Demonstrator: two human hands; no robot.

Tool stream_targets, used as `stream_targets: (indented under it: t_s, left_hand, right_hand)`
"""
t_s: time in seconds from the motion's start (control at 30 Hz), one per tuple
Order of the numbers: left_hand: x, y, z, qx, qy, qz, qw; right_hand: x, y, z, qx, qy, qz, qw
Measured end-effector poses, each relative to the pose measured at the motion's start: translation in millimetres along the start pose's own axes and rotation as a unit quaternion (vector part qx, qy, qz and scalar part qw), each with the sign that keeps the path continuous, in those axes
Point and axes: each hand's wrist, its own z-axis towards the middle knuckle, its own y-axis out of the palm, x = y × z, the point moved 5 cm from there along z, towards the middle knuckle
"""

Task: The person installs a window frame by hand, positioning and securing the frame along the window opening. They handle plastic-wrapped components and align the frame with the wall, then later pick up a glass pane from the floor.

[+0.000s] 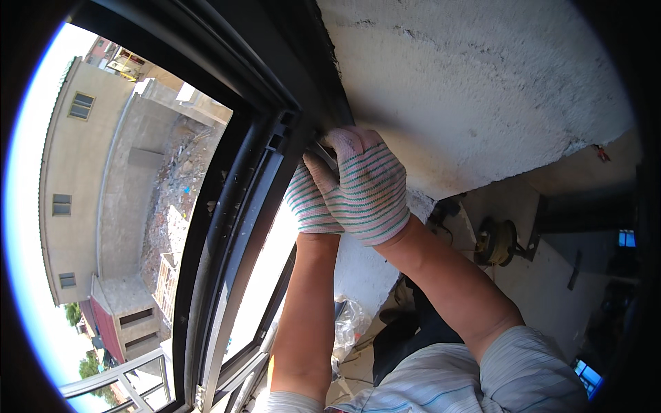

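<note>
Both my hands wear white knit gloves with green and pinkish stripes and greyish finger fronts. They are close together at the inner corner of a dark metal window frame (256,162), where it meets the rough wall. My right hand (366,184) is in front, its fingers curled closed against the frame. A small piece of shiny grey metal shows by its thumb; its kind is unclear. My left hand (311,204) is tucked behind the right one, low against the frame, and its fingers are hidden.
A rough pale plastered wall (475,89) rises right of the frame. Below, a dark round reel (497,242) stands on the floor, and a clear plastic bag (351,322) lies near the wall's foot. Outside the window are a beige building (79,172) and rubble (172,186).
</note>
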Motion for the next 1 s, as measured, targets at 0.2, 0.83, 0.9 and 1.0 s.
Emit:
stream_targets:
  t_s: [0.2, 0.83, 0.9, 1.0]
  left_hand:
    - [20.7, 7.5, -24.4, 0.035, 0.083, 0.241, 0.966]
    - [-24.0, -21.5, -9.5, -0.027, -0.015, 0.015, 0.999]
    - [-30.0, -30.4, -24.2, -0.017, -0.046, -0.047, 0.998]
    - [-38.2, -45.2, -50.5, -0.004, -0.09, -0.137, 0.986]
  right_hand:
    - [-6.2, 1.3, -7.6, 0.052, 0.035, 0.017, 0.998]
    - [-13.9, 26.1, -13.1, 0.03, 0.049, 0.011, 0.998]
    - [-20.5, 22.1, -25.0, 0.007, 0.056, 0.031, 0.998]
    - [-30.6, 14.1, -40.3, -0.041, 0.063, 0.061, 0.995]
